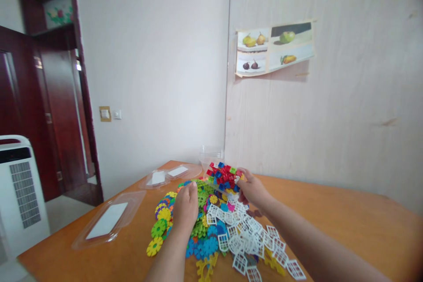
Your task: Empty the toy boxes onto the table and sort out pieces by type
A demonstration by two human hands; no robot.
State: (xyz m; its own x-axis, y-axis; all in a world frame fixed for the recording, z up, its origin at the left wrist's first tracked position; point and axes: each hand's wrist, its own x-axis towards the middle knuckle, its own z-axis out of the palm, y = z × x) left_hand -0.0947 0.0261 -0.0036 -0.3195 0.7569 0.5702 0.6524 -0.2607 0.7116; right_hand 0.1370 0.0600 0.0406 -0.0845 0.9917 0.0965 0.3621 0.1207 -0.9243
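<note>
Right hand [249,187] closed on a see-through tub [215,184] heaped with red and blue cubes [225,175], above the mixed pile [211,240] between table [333,205]'s far and near edges. Left hand [186,205] beside the pile, partly curled — grip hidden, could not tell; nested clear containers [211,153] stood by the far-left corner, lids [107,220] lay along the left edge.

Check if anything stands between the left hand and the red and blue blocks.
Nothing solid visible. The gap from the left hand to the blocks, beside the right hand, looks open; green pieces lie lower. A clear container wall could cross it, but it's too faint to tell.
</note>
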